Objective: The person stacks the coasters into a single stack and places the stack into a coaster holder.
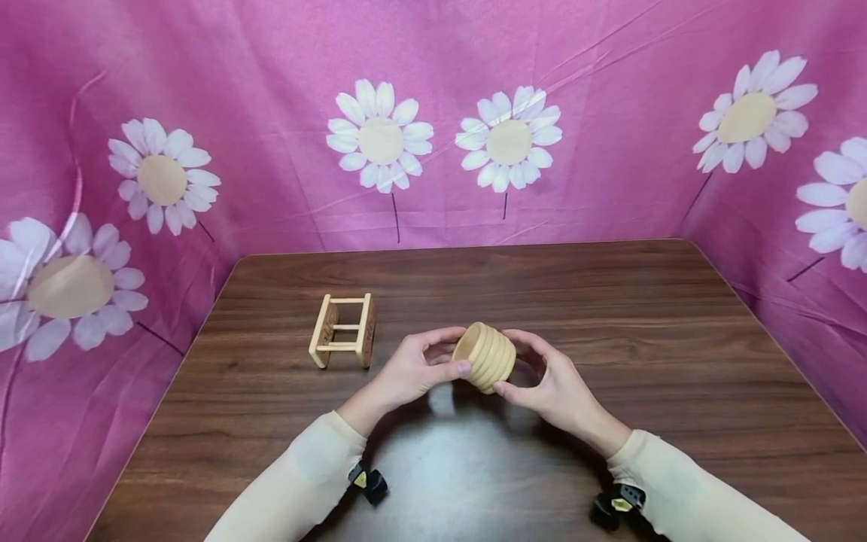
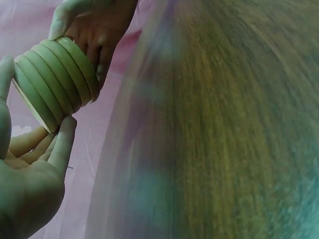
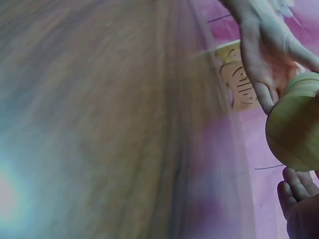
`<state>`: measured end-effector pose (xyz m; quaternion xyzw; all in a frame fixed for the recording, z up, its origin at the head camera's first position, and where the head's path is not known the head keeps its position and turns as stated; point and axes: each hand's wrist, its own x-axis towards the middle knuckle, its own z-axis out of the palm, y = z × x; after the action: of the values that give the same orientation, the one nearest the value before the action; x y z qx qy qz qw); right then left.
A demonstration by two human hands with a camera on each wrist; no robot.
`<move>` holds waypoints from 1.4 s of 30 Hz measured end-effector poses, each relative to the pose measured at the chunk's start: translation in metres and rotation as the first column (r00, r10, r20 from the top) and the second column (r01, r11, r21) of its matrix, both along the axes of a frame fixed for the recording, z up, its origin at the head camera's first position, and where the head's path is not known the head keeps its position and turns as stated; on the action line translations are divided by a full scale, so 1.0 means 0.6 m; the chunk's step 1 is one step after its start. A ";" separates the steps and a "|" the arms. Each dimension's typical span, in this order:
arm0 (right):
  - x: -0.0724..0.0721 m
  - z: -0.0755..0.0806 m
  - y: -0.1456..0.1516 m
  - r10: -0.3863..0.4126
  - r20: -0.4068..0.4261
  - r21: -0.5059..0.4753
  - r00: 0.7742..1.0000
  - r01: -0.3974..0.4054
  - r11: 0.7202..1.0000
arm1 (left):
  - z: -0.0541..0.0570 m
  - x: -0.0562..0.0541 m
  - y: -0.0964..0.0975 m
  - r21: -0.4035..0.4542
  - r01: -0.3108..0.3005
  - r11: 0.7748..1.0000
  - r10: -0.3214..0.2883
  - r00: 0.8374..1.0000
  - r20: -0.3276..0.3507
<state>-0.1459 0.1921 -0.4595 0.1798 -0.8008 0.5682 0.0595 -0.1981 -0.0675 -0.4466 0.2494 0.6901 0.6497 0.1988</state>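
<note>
A stack of several round, pale wooden coasters [image 1: 491, 360] is held on its side, tilted, above the table. My left hand [image 1: 412, 369] grips its left end, with the thumb in front and fingers behind. At the other end, my right hand [image 1: 558, 384] pinches the stack between thumb and fingers. In the left wrist view the edges of the coasters [image 2: 55, 77] lie pressed together, slightly out of line. The right wrist view shows the flat face of the end coaster [image 3: 296, 132].
A small wooden rack [image 1: 345, 348] with carved sides and thin bars stands left of my hands on the brown wood-grain table [image 1: 576, 286]. Pink cloth [image 1: 440, 218] printed with white daisies hangs behind the table and along both sides.
</note>
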 end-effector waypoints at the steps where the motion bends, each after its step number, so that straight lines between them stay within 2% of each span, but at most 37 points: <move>1: -0.001 0.001 -0.001 0.003 -0.005 -0.014 1.000 -0.003 1.000 | 0.001 0.001 -0.002 0.009 -0.002 1.000 0.002 1.000 0.011; 7: -0.006 0.006 -0.016 0.027 -0.038 -0.070 0.999 -0.030 0.997 | 0.015 0.001 -0.022 0.009 -0.016 1.000 0.015 0.998 0.062; 11: -0.011 0.011 -0.030 0.043 -0.049 -0.058 0.998 -0.046 0.997 | 0.029 0.001 -0.042 -0.020 -0.016 1.000 0.017 0.999 0.037; 17: -0.022 0.030 -0.060 0.094 -0.058 -0.012 0.994 -0.095 0.995 | 0.046 0.003 -0.085 -0.087 -0.010 0.996 0.008 1.000 -0.028; 24: -0.038 0.047 -0.100 0.115 -0.063 0.097 0.991 -0.109 0.989 | 0.062 0.000 -0.135 -0.144 -0.014 0.989 0.009 0.999 -0.035; 27: -0.046 0.052 -0.115 0.121 -0.085 0.109 0.989 -0.111 0.988 | 0.063 -0.003 -0.153 -0.129 -0.006 0.992 0.003 1.000 -0.021; 31: -0.054 0.060 -0.135 0.132 -0.096 0.052 0.987 -0.128 0.990 | 0.060 -0.007 -0.174 -0.062 0.001 0.998 -0.001 1.000 0.005; 34: -0.060 0.064 -0.151 0.143 -0.102 -0.022 0.984 -0.146 0.989 | 0.058 -0.008 -0.188 -0.028 -0.024 0.999 0.024 1.000 0.001; 37: -0.065 0.067 -0.167 0.147 -0.119 -0.072 0.982 -0.156 0.985 | 0.059 -0.009 -0.201 -0.013 -0.056 0.998 0.055 0.998 -0.018; 42: -0.077 0.072 -0.196 0.151 -0.135 -0.094 0.979 -0.164 0.982 | 0.062 -0.014 -0.228 0.004 -0.076 0.997 0.076 0.994 -0.075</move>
<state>-0.1918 0.0743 -0.4163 0.2754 -0.7476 0.5997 0.0747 -0.2063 -0.2044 -0.4092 0.2473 0.7055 0.6475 0.1476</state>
